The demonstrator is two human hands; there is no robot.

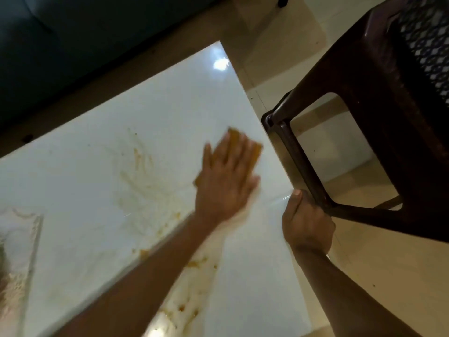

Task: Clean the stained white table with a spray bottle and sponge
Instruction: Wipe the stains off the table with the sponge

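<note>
The white table [170, 105] fills the middle of the head view and carries orange-brown smears [138, 156] and blobs [194, 263] across its centre and near part. My left hand [226, 181] lies flat with straight fingers on a yellow-orange sponge [255, 152] and presses it onto the tabletop near the right edge; the hand is blurred by motion. My right hand [306, 224] grips the table's right edge, with the thumb on top and the fingers curled under. No spray bottle is in view.
A dark brown plastic chair [376, 117] stands tight against the table's right edge, just beyond my right hand. A dark sofa [73, 45] runs along the far side. Beige floor tiles [279, 45] surround the table. A wet, foamy patch [19, 239] covers the left part.
</note>
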